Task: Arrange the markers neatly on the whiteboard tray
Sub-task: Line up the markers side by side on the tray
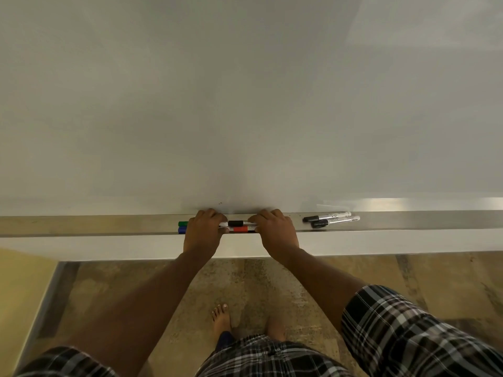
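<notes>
A long metal tray (pixel 109 225) runs along the foot of the whiteboard (pixel 245 104). My left hand (pixel 202 232) is closed over a green-capped marker (pixel 183 223) and a blue-capped marker (pixel 181 230), whose caps stick out to its left. My right hand (pixel 275 231) is closed over a black-capped marker (pixel 235 223) and a red-capped marker (pixel 240 229), whose caps show between the hands. The marker bodies are hidden under my fingers. Two more black-capped markers (pixel 330 219) lie slightly askew on the tray to the right, apart from my hands.
The tray continues far to both sides. Below it are the board's white lower edge (pixel 381 242) and a mottled floor (pixel 272 281) with my bare feet (pixel 221 319). My plaid sleeves fill the bottom corners.
</notes>
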A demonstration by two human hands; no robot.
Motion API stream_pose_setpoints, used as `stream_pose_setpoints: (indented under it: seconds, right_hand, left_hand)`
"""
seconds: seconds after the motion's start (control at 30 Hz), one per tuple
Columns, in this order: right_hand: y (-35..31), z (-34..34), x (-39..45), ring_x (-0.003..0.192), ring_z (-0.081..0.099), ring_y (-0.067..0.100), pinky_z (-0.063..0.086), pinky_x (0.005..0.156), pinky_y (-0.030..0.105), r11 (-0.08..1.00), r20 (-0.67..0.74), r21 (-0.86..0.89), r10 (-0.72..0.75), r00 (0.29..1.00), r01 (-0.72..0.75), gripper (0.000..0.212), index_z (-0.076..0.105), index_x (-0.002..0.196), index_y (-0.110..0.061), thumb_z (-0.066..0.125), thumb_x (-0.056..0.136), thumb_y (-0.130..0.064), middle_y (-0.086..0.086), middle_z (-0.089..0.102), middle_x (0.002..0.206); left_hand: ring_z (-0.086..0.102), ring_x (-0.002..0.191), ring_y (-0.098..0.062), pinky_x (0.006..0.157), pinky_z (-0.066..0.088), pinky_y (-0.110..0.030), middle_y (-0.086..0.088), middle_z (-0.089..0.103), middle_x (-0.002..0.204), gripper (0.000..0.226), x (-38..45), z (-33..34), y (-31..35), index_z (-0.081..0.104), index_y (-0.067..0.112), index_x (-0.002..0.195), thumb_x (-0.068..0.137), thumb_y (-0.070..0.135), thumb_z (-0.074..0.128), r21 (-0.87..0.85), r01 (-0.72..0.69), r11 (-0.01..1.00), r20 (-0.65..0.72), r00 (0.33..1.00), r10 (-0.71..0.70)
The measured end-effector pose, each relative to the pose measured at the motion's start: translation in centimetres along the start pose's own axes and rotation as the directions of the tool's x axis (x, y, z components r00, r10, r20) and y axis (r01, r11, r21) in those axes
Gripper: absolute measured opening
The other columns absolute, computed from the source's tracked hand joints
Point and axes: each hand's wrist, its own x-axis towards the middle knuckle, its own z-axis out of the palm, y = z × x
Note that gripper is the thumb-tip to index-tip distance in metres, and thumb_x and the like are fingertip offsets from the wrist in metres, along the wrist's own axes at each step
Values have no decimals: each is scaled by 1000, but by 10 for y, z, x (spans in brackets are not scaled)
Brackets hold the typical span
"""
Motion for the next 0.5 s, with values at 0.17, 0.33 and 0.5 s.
stream_pose_setpoints:
  seconds: [0.17,0.33,0.5]
  right_hand:
    - [-3,-1,3,111,53,24,46,88,40,999,-34,35,27,999,-26,25,64,116,-29,67,91,-27,-6,65,117]
    - [-5,1,2,114,52,25,47,90,41,999,-43,40,18,999,-17,30,63,117,-29,70,89,-29,-4,65,120]
    - [0,-2,-1,115,52,23,47,91,41,997,-95,77,15,995,-8,32,62,120,-27,69,89,-31,-4,65,122]
  left_hand:
    - [56,93,-23,77,47,-39,0,66,102,20,-1,0,1,69,22,102,84,28,72,0,-6,1000,7,1000,6]
    - [56,93,-23,78,46,-39,-1,66,102,19,-2,-1,1,69,21,102,84,28,71,-10,-10,1000,7,1000,11]
    - [56,96,-25,81,47,-41,-2,66,103,21,-3,-2,1,69,20,103,84,28,72,-3,-15,1000,4,1000,15]
